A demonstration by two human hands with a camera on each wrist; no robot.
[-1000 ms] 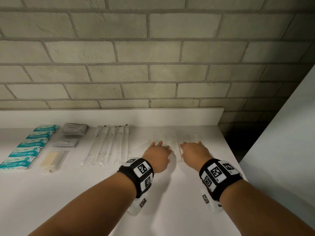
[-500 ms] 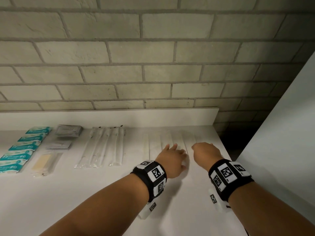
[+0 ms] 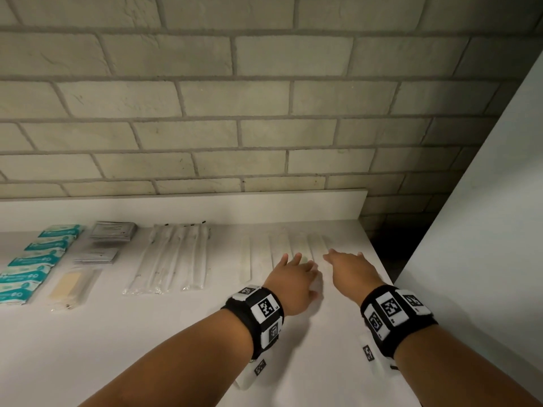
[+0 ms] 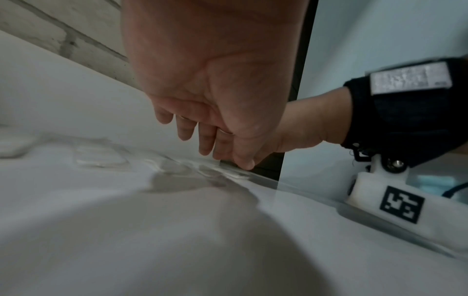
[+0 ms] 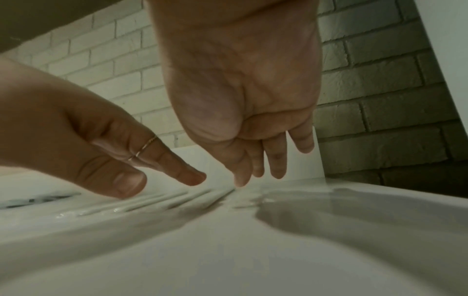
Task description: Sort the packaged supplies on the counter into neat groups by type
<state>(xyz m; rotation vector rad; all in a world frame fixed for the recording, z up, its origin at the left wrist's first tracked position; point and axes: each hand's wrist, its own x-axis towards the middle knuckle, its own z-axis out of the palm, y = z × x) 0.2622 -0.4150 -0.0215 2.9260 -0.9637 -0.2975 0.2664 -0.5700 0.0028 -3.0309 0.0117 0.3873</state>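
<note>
A row of pale flat stick packages (image 3: pixel 282 248) lies side by side on the right part of the white counter (image 3: pixel 147 333). My left hand (image 3: pixel 293 268) lies over their near ends with fingers straight, holding nothing. My right hand (image 3: pixel 343 259) hovers at the row's right end, fingers stretched out. In the right wrist view the right hand (image 5: pixel 255 172) points down with a fingertip at the stick packages (image 5: pixel 164 202), and the left hand (image 5: pixel 157 176) reaches in with thumb and forefinger extended. The left wrist view shows the left hand (image 4: pixel 207 144) just above the stick packages (image 4: pixel 101 158).
Further left lie long clear swab packages (image 3: pixel 173 259), two piles of grey sachets (image 3: pixel 113 230), a beige bandage packet (image 3: pixel 70 284) and a column of teal packets (image 3: pixel 38 259). A brick wall (image 3: pixel 264 127) backs the counter. A white panel (image 3: pixel 484 230) stands past its right edge.
Both hands have shifted a little to the right along the row of stick packages. They have hardly moved in the last half second and have picked up nothing.
</note>
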